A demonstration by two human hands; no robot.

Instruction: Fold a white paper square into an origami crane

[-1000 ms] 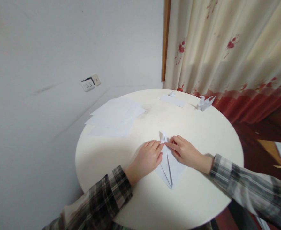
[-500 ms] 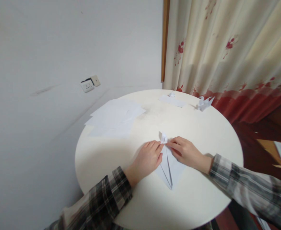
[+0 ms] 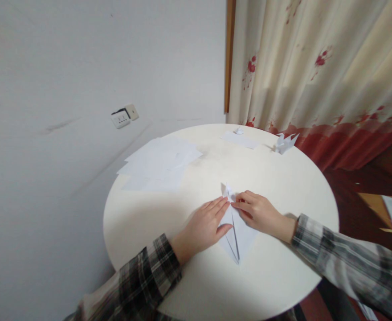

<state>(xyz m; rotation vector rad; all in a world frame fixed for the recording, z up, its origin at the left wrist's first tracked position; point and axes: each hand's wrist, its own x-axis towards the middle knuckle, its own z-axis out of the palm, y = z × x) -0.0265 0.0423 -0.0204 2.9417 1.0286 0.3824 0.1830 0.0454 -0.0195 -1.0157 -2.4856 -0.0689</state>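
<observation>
A sheet of white paper [image 3: 248,238], folded into a kite-like shape with a long slit down its middle, lies on the round white table [image 3: 139,232]. Its far tip stands up in a small crumpled point. My left hand [image 3: 206,225] rests flat over the paper's left side, fingers stretched out and thumb apart. On the right, my right hand [image 3: 259,211] has its fingers bent and pinched at the paper's edge just below the raised tip. The fingertips of both hands nearly meet there and hide part of the folds.
Loose white sheets [image 3: 156,162] are spread at the table's back left. A folded paper crane [image 3: 285,143] stands at the back right, near a smaller folded piece [image 3: 238,131] on a flat paper [image 3: 239,140]. A wall socket [image 3: 120,119] and a flowered curtain [image 3: 316,89] are behind.
My left hand has flattened, its fingers stretching farther toward the tip and its thumb moving out over the slit. My right hand has barely shifted.
</observation>
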